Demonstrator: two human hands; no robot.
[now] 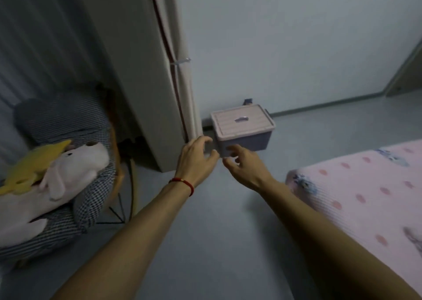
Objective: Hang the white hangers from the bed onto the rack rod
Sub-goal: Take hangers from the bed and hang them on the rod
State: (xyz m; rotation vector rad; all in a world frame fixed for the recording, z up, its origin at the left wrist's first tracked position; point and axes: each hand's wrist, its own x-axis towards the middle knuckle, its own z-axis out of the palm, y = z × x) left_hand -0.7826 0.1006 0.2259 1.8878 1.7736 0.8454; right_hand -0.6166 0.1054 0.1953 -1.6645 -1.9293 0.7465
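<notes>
My two bare forearms fill the bottom of the view and reach forward over the grey floor toward a small storage box that stands on the floor against the white wall. I take that box as my landmark. My left hand, with a red string bracelet on the wrist, hangs just left of the box and in front of it; its fingers are loosely curled and its grip holds nothing. My right hand is just in front of the box's near corner, fingers spread and slightly bent, its grip also slack and holding nothing. The fingertips of both hands come close together, and motion blur keeps me from telling whether they touch the box.

The box has a pale pink ribbed lid with a small handle on top and a darker bluish body. Left of the box stands a tall beige fabric-covered wardrobe with a red edge trim, its corner nearly touching the box. Farther left of the box, a chair with checked cushions carries a white plush animal and a yellow plush toy.

Right of the box and nearer to me is the corner of the bed, covered in a pink patterned sheet. I see no white hangers on the part of the bed in view.
</notes>
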